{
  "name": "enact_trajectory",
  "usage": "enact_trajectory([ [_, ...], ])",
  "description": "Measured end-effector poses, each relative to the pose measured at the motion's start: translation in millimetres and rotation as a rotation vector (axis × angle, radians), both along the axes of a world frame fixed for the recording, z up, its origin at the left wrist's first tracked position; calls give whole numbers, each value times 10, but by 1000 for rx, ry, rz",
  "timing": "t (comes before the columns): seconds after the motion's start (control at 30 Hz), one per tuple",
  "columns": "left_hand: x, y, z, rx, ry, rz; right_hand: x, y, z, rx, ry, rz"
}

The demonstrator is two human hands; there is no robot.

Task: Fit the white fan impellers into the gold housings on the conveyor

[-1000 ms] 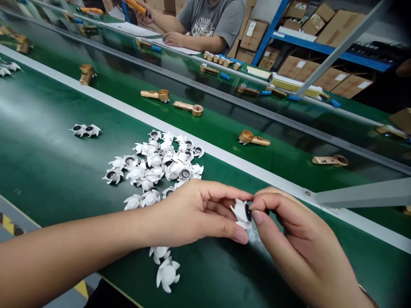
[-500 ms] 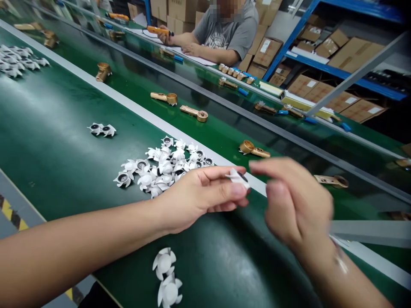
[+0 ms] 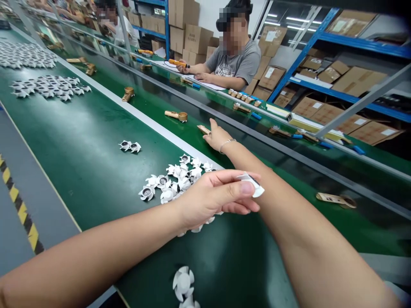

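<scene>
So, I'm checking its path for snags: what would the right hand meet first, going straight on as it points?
The right hand would probably first meet the gold-coloured part just ahead of it; depth is unclear there, so the two may be touching.

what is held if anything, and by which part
Left hand: a white fan wheel, pinched by its bladed side. Right hand: at a gold piece; grip cannot be told.
</scene>
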State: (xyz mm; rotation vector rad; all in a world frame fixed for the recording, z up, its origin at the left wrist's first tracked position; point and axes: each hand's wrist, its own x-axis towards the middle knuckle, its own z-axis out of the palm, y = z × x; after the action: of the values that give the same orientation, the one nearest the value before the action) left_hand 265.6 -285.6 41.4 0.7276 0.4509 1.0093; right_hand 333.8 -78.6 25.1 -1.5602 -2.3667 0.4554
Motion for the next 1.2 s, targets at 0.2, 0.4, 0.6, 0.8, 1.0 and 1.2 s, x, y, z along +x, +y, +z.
enact_trajectory([
  [0.2, -67, 13, 125, 127, 157, 67, 1204, -1046, 230, -49, 139, -5],
  [0.4, 66, -68, 45, 193, 446, 120, 1775, -2144, 245, -44, 391, -149],
  [0.6, 101, -150, -25, 548, 648, 102, 1701, -2389, 330, 221, 251, 107],
  [0.8, 49, -79, -85, 898, 724, 113, 1718, -2357, 311, 227, 210, 200],
  [1.0, 38, -47, -92, 1098, 814, 182, 1726, -2354, 350, 193, 161, 251],
  [1.2, 35, -48, -97, 1174, 857, 191, 1716, -2334, 303, 127, 180, 287],
])
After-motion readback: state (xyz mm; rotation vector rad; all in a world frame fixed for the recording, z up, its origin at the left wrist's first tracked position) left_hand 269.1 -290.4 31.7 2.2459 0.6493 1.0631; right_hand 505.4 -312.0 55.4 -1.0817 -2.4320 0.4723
